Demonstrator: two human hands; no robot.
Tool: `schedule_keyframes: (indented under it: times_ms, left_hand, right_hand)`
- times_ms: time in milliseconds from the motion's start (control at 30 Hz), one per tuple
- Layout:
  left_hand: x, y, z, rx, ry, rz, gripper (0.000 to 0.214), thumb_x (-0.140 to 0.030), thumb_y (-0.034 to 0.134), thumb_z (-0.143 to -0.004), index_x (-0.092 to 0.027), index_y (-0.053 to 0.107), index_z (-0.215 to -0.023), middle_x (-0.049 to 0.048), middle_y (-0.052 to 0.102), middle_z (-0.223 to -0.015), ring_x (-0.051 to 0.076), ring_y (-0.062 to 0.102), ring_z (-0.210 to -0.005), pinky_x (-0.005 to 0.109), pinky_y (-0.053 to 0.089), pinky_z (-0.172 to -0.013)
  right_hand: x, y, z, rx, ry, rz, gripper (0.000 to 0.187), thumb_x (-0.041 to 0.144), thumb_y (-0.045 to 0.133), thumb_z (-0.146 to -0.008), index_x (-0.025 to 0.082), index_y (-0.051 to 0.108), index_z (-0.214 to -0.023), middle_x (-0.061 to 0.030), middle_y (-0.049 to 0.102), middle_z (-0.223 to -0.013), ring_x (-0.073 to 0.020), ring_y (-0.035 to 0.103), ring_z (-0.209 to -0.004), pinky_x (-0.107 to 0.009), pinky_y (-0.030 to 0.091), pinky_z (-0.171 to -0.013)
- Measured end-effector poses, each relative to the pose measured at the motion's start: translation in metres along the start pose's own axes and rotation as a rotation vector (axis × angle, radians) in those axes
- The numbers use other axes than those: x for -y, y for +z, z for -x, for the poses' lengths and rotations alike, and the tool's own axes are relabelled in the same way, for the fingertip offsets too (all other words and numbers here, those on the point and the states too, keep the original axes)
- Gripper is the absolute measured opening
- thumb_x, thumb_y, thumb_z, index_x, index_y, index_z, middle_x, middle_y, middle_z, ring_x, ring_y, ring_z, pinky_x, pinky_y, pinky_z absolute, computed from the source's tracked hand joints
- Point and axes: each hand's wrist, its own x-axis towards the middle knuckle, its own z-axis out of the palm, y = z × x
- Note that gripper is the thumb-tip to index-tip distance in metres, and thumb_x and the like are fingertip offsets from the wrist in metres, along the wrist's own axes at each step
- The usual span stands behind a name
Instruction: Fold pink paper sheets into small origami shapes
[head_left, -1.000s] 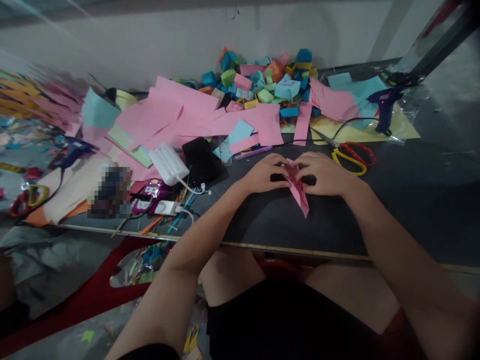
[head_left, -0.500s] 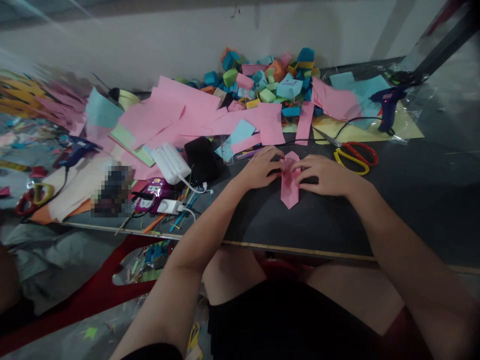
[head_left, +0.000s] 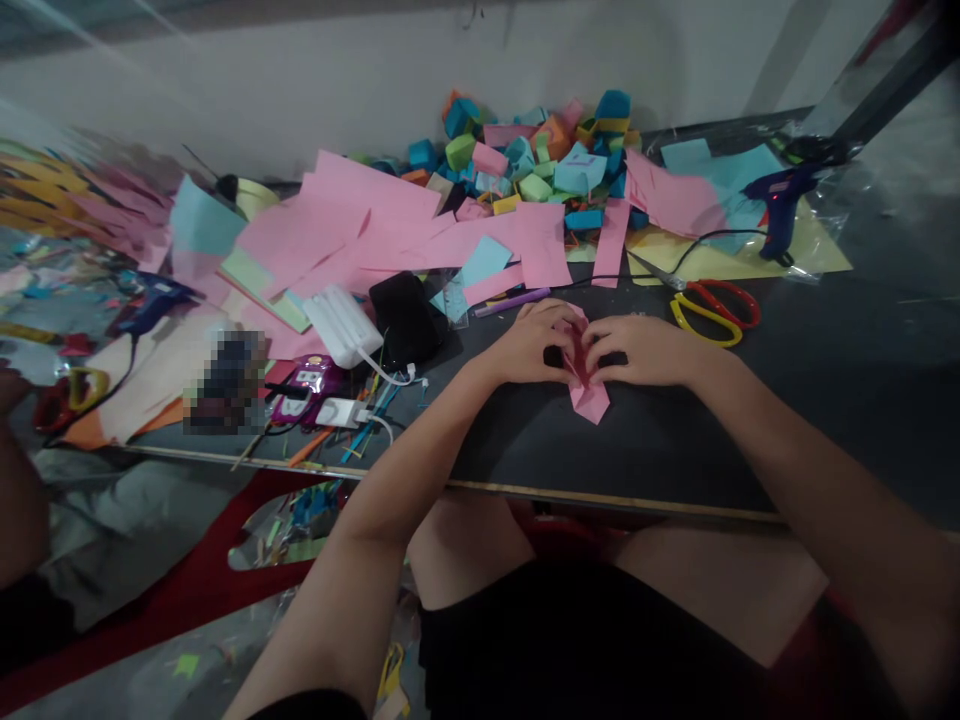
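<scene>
A folded pink paper [head_left: 590, 401] stands on the dark table between my hands, its sides raised and its near end pointed. My left hand [head_left: 536, 342] grips its left side, thumb low and fingers curled over the upper edge. From the other side my right hand [head_left: 637, 348] pinches the right wall with bent fingers. The paper's middle is partly hidden by my fingers. Just right of my right hand lie scissors [head_left: 712, 312] with red and yellow handles. A purple pen [head_left: 514, 302] rests behind my left hand.
Small folded paper boxes [head_left: 536, 165] are heaped against the wall. Pink sheets [head_left: 360, 215] spread at the back left. A glue gun [head_left: 784, 210] stands at the right, another glue gun [head_left: 154, 300] at the left. A white power bank [head_left: 343, 325] and black phone-like object [head_left: 406, 318] lie nearby. Another person's arm [head_left: 19, 480] shows far left.
My hands have closed in on the pink paper, and its sides have risen inward from a flatter, open shape. At far left another person's arm has come into view.
</scene>
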Motion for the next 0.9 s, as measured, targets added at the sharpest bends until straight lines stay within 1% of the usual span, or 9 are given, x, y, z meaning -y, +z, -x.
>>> schedule_keyframes:
  times_ms: [100,200,333,400,500,667,767,833,900]
  left_hand:
    - [-0.008,-0.003,0.000,0.049,-0.018,-0.046,0.033,-0.053,0.083,-0.078,-0.023,0.078,-0.090,0.0080,0.070,-0.125,0.030,0.054,-0.132,0.049,0.032,-0.111]
    - [-0.016,-0.004,0.000,0.088,-0.015,-0.120,0.037,-0.055,0.080,-0.080,-0.020,0.076,-0.091,0.0086,0.073,-0.122,0.030,0.057,-0.129,0.047,0.031,-0.106]
    - [-0.027,-0.005,0.003,0.070,0.021,-0.223,0.031,-0.049,0.079,-0.084,-0.021,0.075,-0.095,0.0085,0.074,-0.120,0.031,0.057,-0.129,0.048,0.028,-0.103]
    - [-0.032,-0.006,0.003,0.069,0.047,-0.272,0.026,-0.046,0.077,-0.086,-0.021,0.076,-0.094,0.0088,0.075,-0.118,0.031,0.058,-0.128,0.048,0.028,-0.101]
    - [-0.038,-0.006,0.003,0.076,0.080,-0.340,0.023,-0.043,0.075,-0.089,-0.020,0.076,-0.089,0.0090,0.077,-0.112,0.030,0.059,-0.126,0.047,0.030,-0.099]
    - [-0.041,-0.001,0.005,0.026,0.174,-0.433,0.019,-0.036,0.070,-0.093,-0.020,0.077,-0.086,0.0065,0.078,-0.102,0.026,0.062,-0.119,0.044,0.033,-0.097]
    - [-0.046,0.003,0.007,-0.036,0.245,-0.523,0.024,-0.032,0.063,-0.098,-0.019,0.075,-0.081,0.0053,0.076,-0.092,0.022,0.063,-0.112,0.040,0.035,-0.094]
    - [-0.052,0.004,0.009,-0.085,0.279,-0.597,0.028,-0.025,0.059,-0.100,-0.019,0.072,-0.076,0.0036,0.074,-0.087,0.019,0.063,-0.107,0.037,0.037,-0.092]
    - [-0.060,0.004,0.012,-0.109,0.296,-0.662,0.030,-0.016,0.056,-0.100,-0.019,0.070,-0.075,0.0020,0.073,-0.085,0.017,0.063,-0.104,0.035,0.038,-0.089]
  right_hand:
    - [0.002,-0.002,0.003,0.040,0.032,-0.008,0.012,0.032,0.071,-0.089,0.025,0.081,-0.089,-0.0029,0.078,-0.108,-0.0218,0.071,-0.103,-0.033,0.049,-0.085]
    - [0.009,-0.003,0.005,0.059,0.072,0.042,0.011,0.029,0.070,-0.090,0.025,0.080,-0.092,-0.0015,0.079,-0.105,-0.0202,0.071,-0.098,-0.032,0.046,-0.081]
    - [0.027,-0.002,0.005,0.062,0.064,0.237,0.012,0.023,0.067,-0.091,0.024,0.079,-0.090,-0.0012,0.080,-0.100,-0.0194,0.071,-0.094,-0.032,0.042,-0.079]
    - [0.036,-0.001,0.004,0.074,0.033,0.350,0.014,0.018,0.065,-0.091,0.022,0.078,-0.087,-0.0023,0.079,-0.095,-0.0193,0.070,-0.092,-0.033,0.040,-0.078]
    - [0.045,0.002,0.004,0.067,0.010,0.467,0.015,0.014,0.063,-0.091,0.020,0.077,-0.088,-0.0045,0.079,-0.091,-0.0195,0.069,-0.089,-0.034,0.036,-0.074]
    - [0.046,0.013,0.011,-0.049,-0.061,0.525,0.018,0.008,0.062,-0.089,0.018,0.075,-0.082,-0.0040,0.077,-0.081,-0.0186,0.065,-0.080,-0.034,0.031,-0.068]
    - [0.044,0.020,0.017,-0.143,-0.105,0.561,0.022,0.007,0.059,-0.092,0.016,0.074,-0.080,-0.0043,0.075,-0.077,-0.0182,0.063,-0.076,-0.033,0.031,-0.066]
    - [0.044,0.025,0.022,-0.214,-0.138,0.580,0.024,0.005,0.056,-0.093,0.015,0.074,-0.080,-0.0043,0.074,-0.076,-0.0177,0.061,-0.074,-0.033,0.032,-0.066]
    - [0.045,0.030,0.028,-0.292,-0.148,0.603,0.027,0.003,0.054,-0.094,0.014,0.074,-0.080,-0.0048,0.073,-0.075,-0.0172,0.060,-0.072,-0.033,0.033,-0.065]
